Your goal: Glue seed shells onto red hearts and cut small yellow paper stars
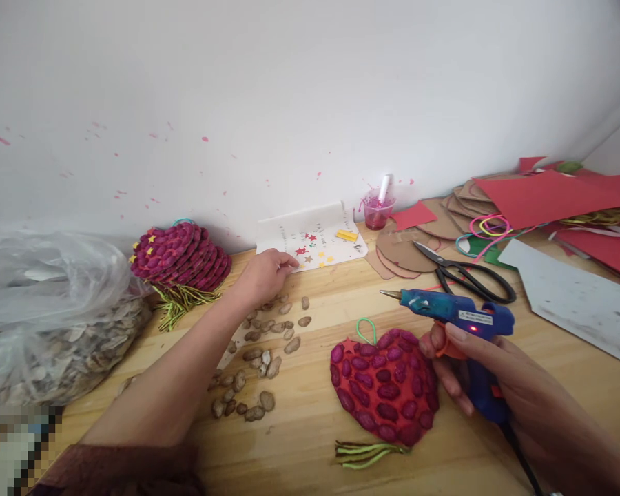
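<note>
My right hand (pixel 478 365) is wrapped round a blue hot glue gun (pixel 459 310), its lit red light showing and its metal nozzle pointing left. Just below the nozzle lies a red heart-shaped craft (pixel 385 386) covered with purple-painted shell halves, with a green loop, one red star at its upper left and a yarn tassel. My left hand (pixel 269 275) reaches to the front edge of a white paper sheet (pixel 279 238) that bears small red and yellow stars (pixel 323 260). Its fingers are drawn together at the paper; anything between the fingertips is too small to make out.
Loose peanut shells (pixel 255 362) lie under and beside my left arm. Behind it are stacked purple crafts (pixel 186 255) and a plastic bag of shells (pixel 67 344). Black scissors (pixel 475 275), cardboard pieces (pixel 403 248), red paper (pixel 548 196) and a paint cup (pixel 378 212) stand right.
</note>
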Available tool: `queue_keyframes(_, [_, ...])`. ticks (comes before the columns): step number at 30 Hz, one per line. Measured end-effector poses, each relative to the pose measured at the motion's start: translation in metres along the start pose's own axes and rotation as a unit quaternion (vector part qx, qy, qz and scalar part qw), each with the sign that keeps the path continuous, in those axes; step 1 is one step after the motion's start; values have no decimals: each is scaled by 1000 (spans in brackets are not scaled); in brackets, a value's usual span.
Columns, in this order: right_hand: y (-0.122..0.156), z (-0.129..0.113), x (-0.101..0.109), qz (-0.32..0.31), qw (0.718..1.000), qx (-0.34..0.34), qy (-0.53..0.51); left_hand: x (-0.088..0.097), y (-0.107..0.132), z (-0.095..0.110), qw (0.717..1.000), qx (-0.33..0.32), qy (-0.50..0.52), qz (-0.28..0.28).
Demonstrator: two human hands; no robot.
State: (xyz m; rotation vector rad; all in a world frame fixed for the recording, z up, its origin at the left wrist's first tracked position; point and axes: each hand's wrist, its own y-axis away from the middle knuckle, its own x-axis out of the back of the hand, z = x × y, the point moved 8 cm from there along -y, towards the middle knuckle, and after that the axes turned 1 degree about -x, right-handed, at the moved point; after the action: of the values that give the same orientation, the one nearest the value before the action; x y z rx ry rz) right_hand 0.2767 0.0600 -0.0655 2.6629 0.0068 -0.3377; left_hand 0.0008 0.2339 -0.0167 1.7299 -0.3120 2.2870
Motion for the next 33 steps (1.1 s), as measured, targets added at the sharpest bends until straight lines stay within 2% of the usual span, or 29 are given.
queue_keyframes(5, [-2, 1, -2, -13, 1000, 5, -4, -3, 0, 10, 1000, -2, 4, -20])
queue_keyframes(8, [-2, 2, -1, -12, 1000, 0, -8, -4, -2, 14, 1000, -8, 16, -7])
queue_keyframes(11, [-1, 1, -1, -10, 1000, -1, -8, -4, -5, 13, 1000, -12, 13, 4])
queue_keyframes(16, [-1, -2, -2, -4, 1000, 6, -4, -7, -7, 8, 1000, -3, -22, -12])
queue_keyframes(19, [-3, -1, -1, 0, 1000, -3, -10, -3, -7, 7, 1000, 14, -25, 5])
queue_keyframes(22, [-3, 0, -1, -3, 1000, -11, -22, -2, -7, 10, 1000, 4, -13, 15])
queue_keyframes(26, [-2, 0, -3, -9, 1000, -12, -24, -7, -9, 16, 1000, -14, -20, -5])
queue_keyframes(33, [-2, 1, -3, -14, 1000, -4, -24, -4, -7, 14, 998, 20, -64, -12])
